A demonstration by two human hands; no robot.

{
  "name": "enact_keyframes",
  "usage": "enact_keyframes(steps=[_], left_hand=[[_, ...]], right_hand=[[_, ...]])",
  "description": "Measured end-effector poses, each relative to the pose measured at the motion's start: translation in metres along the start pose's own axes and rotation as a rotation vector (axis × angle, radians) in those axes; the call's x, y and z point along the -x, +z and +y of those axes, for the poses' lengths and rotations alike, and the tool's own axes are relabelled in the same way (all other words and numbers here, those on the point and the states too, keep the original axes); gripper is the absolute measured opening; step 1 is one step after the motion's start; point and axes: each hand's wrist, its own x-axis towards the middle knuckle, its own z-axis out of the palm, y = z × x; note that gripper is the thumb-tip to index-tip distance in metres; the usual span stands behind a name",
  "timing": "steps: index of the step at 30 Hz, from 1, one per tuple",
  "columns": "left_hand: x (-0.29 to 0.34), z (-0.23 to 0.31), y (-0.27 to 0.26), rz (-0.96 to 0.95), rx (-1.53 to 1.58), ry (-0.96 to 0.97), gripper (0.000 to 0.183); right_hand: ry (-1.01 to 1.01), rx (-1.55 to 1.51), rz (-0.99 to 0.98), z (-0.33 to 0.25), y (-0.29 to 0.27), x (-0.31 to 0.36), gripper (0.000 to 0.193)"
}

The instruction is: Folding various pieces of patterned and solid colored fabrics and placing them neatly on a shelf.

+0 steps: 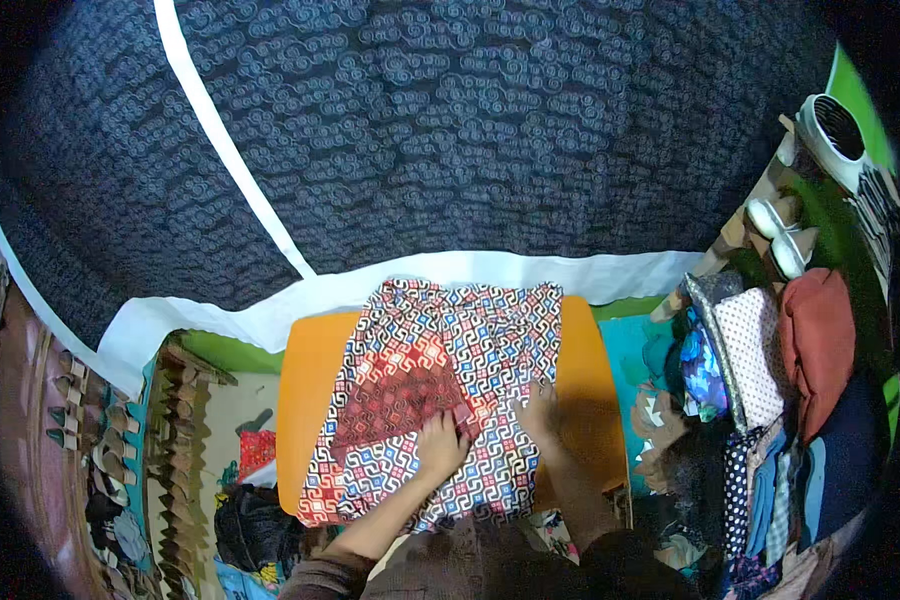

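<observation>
A patterned cloth [490, 330] in white, black, red and blue lies spread over an orange table [310, 370]. It looks like a garment, but I cannot tell which kind. A dark red and orange section [385, 410] crosses its left and middle part. My left hand [442, 447] rests on the cloth at the right end of that section, fingers stretched forward beside a small pinkish patch. Close to the cloth's right edge, my right hand [540, 414] touches it with fingers slightly apart. Both forearms reach in from the lower edge.
At the right, a shelf side carries folded clothes, a rust-red cloth bundle [818, 340] and white shoes [782, 235]. Shoe racks [177, 450] stand on the left. A black bag [255, 525] lies at lower left. Dark swirl-patterned fabric [470, 130] hangs beyond the table.
</observation>
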Motion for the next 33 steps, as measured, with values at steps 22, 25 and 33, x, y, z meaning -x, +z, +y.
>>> enact_keyframes(steps=[22, 25, 33], left_hand=[[0.042, -0.004, -0.153, -0.050, 1.952, -0.609, 0.047], [0.057, -0.014, -0.164, -0.429, 2.230, -0.558, 0.044], [0.086, -0.043, -0.135, -0.784, 2.277, -0.115, 0.038]], right_hand=[[-0.215, -0.471, 0.278, -0.041, -0.013, 0.046, 0.025], [-0.189, -0.614, 0.132, -0.063, -0.007, 0.061, 0.026], [-0.654, -0.371, -0.108, -0.170, -0.080, 0.149, 0.088]])
